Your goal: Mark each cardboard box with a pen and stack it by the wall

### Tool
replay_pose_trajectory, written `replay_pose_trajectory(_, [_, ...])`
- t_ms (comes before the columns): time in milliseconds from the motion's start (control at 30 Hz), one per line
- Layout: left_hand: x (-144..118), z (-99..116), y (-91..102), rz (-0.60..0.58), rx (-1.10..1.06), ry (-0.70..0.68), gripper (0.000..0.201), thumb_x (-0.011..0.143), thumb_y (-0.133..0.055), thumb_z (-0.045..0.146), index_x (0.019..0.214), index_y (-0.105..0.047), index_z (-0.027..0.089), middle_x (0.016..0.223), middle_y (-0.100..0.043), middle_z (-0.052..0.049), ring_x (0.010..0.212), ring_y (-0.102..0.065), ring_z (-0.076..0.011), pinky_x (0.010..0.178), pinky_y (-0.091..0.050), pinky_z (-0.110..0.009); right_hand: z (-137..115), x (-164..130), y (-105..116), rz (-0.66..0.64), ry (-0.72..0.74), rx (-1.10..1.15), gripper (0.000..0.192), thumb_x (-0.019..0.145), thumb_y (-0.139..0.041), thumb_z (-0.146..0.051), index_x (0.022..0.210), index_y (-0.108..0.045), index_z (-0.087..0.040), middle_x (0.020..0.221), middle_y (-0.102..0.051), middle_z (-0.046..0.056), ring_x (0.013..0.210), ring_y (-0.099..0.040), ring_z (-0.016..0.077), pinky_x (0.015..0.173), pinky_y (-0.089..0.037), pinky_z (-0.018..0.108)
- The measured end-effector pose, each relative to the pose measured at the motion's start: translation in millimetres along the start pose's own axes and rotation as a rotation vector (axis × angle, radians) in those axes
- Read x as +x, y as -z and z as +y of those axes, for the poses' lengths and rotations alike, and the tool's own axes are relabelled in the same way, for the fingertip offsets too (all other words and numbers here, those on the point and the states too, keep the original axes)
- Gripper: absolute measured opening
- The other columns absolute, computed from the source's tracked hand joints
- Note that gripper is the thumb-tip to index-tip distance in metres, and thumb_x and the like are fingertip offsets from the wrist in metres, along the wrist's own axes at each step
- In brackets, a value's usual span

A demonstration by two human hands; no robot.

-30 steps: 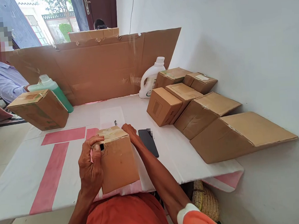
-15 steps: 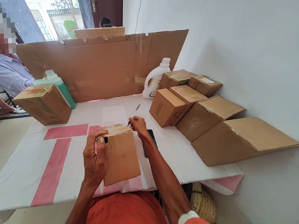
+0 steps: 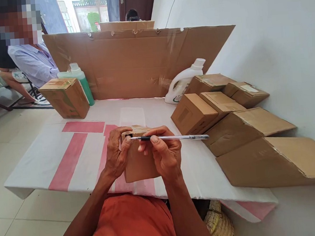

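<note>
A small taped cardboard box (image 3: pixel 137 162) stands near the front edge of the white and pink table cover (image 3: pixel 76 156). My left hand (image 3: pixel 117 155) grips its left side, thumb by a small hole near the top corner. My right hand (image 3: pixel 162 153) holds a clear pen (image 3: pixel 172 137) level, with its dark tip pointing left at that hole.
Several closed cardboard boxes (image 3: pixel 244 126) line the right side along the wall. A white jug (image 3: pixel 183 82), a green bottle (image 3: pixel 80 80) and another box (image 3: pixel 65 97) stand before an upright cardboard sheet (image 3: pixel 140 61). A seated person (image 3: pixel 32 62) is at far left. A woven basket (image 3: pixel 219 223) sits under the table.
My right hand picked up the pen from the table and brought it to the hole in the box. The phone beside the box is now out of sight. The view shifted left.
</note>
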State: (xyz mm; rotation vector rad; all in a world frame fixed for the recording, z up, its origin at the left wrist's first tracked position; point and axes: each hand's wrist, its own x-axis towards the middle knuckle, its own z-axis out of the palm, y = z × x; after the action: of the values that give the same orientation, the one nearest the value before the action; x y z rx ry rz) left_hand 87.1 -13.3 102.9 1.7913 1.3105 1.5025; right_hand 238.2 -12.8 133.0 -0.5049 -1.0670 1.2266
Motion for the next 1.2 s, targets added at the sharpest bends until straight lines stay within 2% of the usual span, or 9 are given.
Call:
replay_pose_trajectory(100, [-4.6,-10.0,3.9,-0.114,0.040,-0.086,0.035,0.105,-0.054,0.050,0.131,-0.058,0.027,0.135,-0.066,-0.009,0.130,-0.058,-0.0286,0.113,-0.039,-0.048,5.0,-0.3,5.3,0.043,0.043,-0.074,0.014,0.096,-0.073,-0.035,0.091,-0.073,-0.022,0.073,-0.075,0.000,0.056,-0.068,0.0134,0.047,-0.048,0.022])
replay_pose_trajectory(200, [-7.0,-16.5,6.1,-0.161,0.084,-0.156,0.057,0.096,-0.067,0.052,0.143,-0.047,0.028,0.146,-0.058,-0.012,0.138,-0.051,-0.0324,0.116,-0.037,-0.051,5.9,-1.7,11.4,0.039,0.055,-0.090,0.014,0.097,-0.073,-0.035,0.093,-0.073,-0.022,0.074,-0.074,0.000,0.056,-0.067,0.0132,0.045,-0.045,0.022])
replay_pose_trajectory(267, [-6.6,-17.9,6.7,-0.180,0.082,-0.152,0.063,0.094,-0.071,0.049,0.147,-0.043,0.028,0.148,-0.055,-0.012,0.139,-0.050,-0.0328,0.117,-0.037,-0.051,7.1,-2.4,13.8,0.016,0.052,-0.099,0.013,0.098,-0.073,-0.034,0.094,-0.073,-0.022,0.076,-0.074,0.000,0.056,-0.068,0.0132,0.048,-0.047,0.023])
replay_pose_trajectory(567, [-3.5,-18.8,7.1,-0.194,-0.002,-0.073,0.059,0.094,-0.072,0.045,0.144,-0.045,0.030,0.148,-0.054,-0.012,0.141,-0.050,-0.0327,0.119,-0.037,-0.050,10.0,-2.4,13.6,-0.034,0.073,-0.363,0.014,0.099,-0.072,-0.034,0.092,-0.073,-0.022,0.071,-0.071,-0.001,0.053,-0.065,0.0127,0.048,-0.051,0.023])
replay_pose_trajectory(700, [-2.4,-17.9,7.5,-0.205,-0.015,-0.040,0.060,0.093,-0.073,0.042,0.144,-0.045,0.030,0.147,-0.053,-0.012,0.141,-0.050,-0.0325,0.120,-0.036,-0.051,10.3,1.3,13.2,-0.072,0.088,-0.400,0.010,0.098,-0.072,-0.030,0.090,-0.072,-0.023,0.073,-0.069,-0.003,0.053,-0.065,0.0113,0.049,-0.052,0.021])
replay_pose_trajectory(900, [-1.3,-16.9,7.4,-0.205,-0.039,0.015,0.056,0.092,-0.071,0.039,0.142,-0.047,0.030,0.147,-0.054,-0.012,0.142,-0.050,-0.0335,0.119,-0.038,-0.052,0.3,7.8,11.2,-0.153,0.038,-0.470,0.012,0.097,-0.068,-0.023,0.085,-0.070,-0.023,0.070,-0.066,-0.004,0.057,-0.065,0.0111,0.055,-0.053,0.021])
replay_pose_trajectory(1000, [-2.1,-18.8,8.7,-0.208,-0.043,0.025,0.057,0.092,-0.070,0.038,0.143,-0.046,0.030,0.147,-0.053,-0.012,0.142,-0.049,-0.0338,0.119,-0.037,-0.053,-4.8,8.1,12.2,-0.165,0.040,-0.524,0.016,0.096,-0.065,-0.022,0.080,-0.067,-0.022,0.067,-0.063,-0.004,0.054,-0.061,0.0106,0.052,-0.048,0.021])
replay_pose_trajectory(1100, [-2.4,-19.8,11.1,-0.213,-0.052,0.047,0.059,0.091,-0.070,0.037,0.144,-0.046,0.030,0.149,-0.051,-0.012,0.142,-0.048,-0.0340,0.120,-0.036,-0.054,-8.6,8.4,16.5,-0.138,0.040,-0.608,0.017,0.095,-0.064,-0.022,0.078,-0.064,-0.021,0.066,-0.060,-0.004,0.052,-0.059,0.0104,0.050,-0.044,0.021])
replay_pose_trajectory(1200, [-1.9,-19.0,13.3,-0.224,-0.072,0.076,0.059,0.091,-0.070,0.039,0.144,-0.046,0.031,0.150,-0.051,-0.011,0.142,-0.048,-0.0339,0.119,-0.036,-0.053,-12.1,10.1,21.1,-0.055,0.046,-0.682,0.018,0.095,-0.065,-0.025,0.078,-0.064,-0.021,0.065,-0.060,-0.004,0.051,-0.058,0.0107,0.050,-0.043,0.022])
